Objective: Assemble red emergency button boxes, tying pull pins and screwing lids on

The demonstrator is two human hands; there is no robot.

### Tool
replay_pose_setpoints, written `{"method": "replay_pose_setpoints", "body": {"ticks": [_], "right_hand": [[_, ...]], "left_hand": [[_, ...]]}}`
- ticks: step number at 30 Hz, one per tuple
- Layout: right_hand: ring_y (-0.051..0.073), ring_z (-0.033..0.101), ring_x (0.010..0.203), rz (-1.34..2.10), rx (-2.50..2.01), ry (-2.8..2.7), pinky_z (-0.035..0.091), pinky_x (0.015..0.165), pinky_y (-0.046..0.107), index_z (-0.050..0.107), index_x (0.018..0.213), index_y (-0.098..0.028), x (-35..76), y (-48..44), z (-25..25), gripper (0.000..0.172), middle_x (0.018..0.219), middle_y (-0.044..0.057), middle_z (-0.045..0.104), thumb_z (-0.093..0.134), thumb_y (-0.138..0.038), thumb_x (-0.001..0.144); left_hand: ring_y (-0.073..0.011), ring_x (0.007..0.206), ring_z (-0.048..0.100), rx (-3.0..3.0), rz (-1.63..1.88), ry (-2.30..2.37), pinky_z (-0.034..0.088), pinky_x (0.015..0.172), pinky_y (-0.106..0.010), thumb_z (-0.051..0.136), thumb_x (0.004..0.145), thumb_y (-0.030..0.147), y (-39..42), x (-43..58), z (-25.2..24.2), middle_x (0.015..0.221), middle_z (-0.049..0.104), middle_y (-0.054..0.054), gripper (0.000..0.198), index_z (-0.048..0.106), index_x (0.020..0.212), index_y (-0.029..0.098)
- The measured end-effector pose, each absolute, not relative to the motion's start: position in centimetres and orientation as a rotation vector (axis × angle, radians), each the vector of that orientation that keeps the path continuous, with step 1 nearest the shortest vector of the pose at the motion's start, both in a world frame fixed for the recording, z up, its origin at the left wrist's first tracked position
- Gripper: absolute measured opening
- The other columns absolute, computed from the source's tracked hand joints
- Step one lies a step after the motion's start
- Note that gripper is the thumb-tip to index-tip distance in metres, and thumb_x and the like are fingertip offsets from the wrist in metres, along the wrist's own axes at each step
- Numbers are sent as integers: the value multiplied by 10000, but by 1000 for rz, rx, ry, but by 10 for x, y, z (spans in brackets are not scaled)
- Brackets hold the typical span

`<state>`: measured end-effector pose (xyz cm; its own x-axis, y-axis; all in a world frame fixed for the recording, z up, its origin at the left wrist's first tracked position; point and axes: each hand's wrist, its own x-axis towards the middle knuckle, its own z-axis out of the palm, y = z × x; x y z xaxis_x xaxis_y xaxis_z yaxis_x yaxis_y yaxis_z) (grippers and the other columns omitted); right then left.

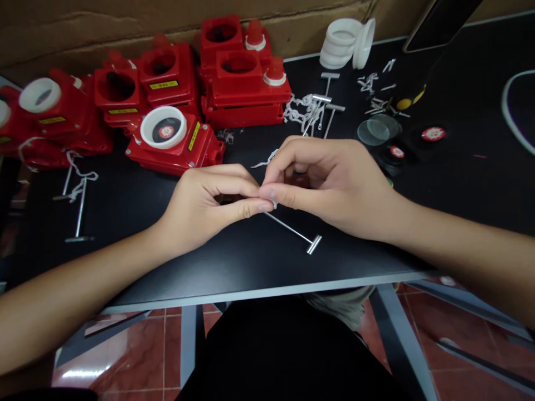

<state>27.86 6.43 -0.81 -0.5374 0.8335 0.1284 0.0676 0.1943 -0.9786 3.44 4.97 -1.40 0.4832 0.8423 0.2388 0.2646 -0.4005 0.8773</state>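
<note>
Over the black table, my left hand (204,206) and my right hand (338,184) meet with thumbs and fingers pinched together. From under my left thumb runs the thin shaft of a small metal hammer (290,227), its cylindrical head pointing toward the table's front right. A bit of white chain (275,205) shows between the two thumbs, at my right fingertips. More thin chain (265,161) trails out behind my hands. My fingers hide the hammer's handle end and how the chain sits on it. Just left of my hands is a red alarm box (175,159) with a white ring.
Several red housings (246,83) line the back left. Behind my hands lie more hammers (330,78) and tangled chains (303,111). White rings (340,42), screws (368,83), clear discs (378,130) and black round parts (432,135) occupy the right. Other hammers (81,211) lie at left.
</note>
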Motion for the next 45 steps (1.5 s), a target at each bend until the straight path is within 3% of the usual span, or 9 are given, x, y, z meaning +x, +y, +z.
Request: {"method": "replay_pose_setpoints", "body": {"ticks": [8, 13, 20, 26, 30, 39, 45], "right_hand": [[162, 719, 786, 1535, -874, -1694, 620, 662, 294, 795, 901, -223, 277, 62, -7, 316, 902, 11, 800, 1025, -438, 923], [135, 711, 699, 1634, -852, -1628, 668, 682, 290, 751, 892, -222, 276, 64, -3, 348, 826, -10, 786, 1012, -446, 944], [124, 709, 680, 1655, -856, -1616, 657, 635, 266, 697, 892, -235, 276, 64, -6, 327, 809, -37, 751, 991, -369, 942], [131, 750, 793, 1282, -770, -1951, 640, 705, 278, 783, 1013, -223, 284, 68, -5, 48, 946, -2, 794, 816, -230, 1046], [143, 777, 847, 960, -737, -2168, 653, 743, 279, 860, 1058, -219, 290, 68, 0, 108, 1040, 36, 843, 755, -202, 1077], [155, 768, 781, 997, -829, -2138, 654, 801, 327, 914, 965, -267, 290, 68, 5, 123, 976, 10, 872, 846, -311, 1057], [176, 739, 767, 909, -871, -2179, 639, 797, 364, 894, 933, -274, 290, 67, 4, 142, 963, 19, 862, 804, -263, 1041]], "left_hand": [[-185, 780, 800, 1887, 874, 920, 633, 696, -285, 969, 1015, 439, 49, 33, -14, 889, 871, -28, 190, 941, 934, 269], [-156, 776, 791, 1907, 883, 897, 596, 657, -248, 944, 1036, 323, 49, 32, -15, 947, 881, -34, 90, 932, 982, 253], [-137, 757, 775, 1936, 907, 893, 567, 631, -221, 936, 1035, 287, 49, 32, -14, 932, 870, -35, 96, 907, 970, 222], [-123, 732, 751, 1930, 883, 908, 549, 622, -212, 905, 1055, 311, 49, 32, -16, 928, 858, -25, 119, 903, 980, 218], [-130, 735, 743, 1916, 895, 950, 560, 635, -222, 914, 1055, 357, 47, 31, -16, 942, 857, -39, 174, 892, 976, 203], [-164, 751, 751, 1956, 995, 1009, 601, 668, -268, 923, 1052, 389, 44, 34, -18, 922, 853, -40, 182, 908, 944, 244], [-173, 753, 757, 1962, 980, 1056, 624, 682, -281, 927, 1049, 403, 43, 33, -17, 916, 864, -40, 181, 928, 935, 262]]}}
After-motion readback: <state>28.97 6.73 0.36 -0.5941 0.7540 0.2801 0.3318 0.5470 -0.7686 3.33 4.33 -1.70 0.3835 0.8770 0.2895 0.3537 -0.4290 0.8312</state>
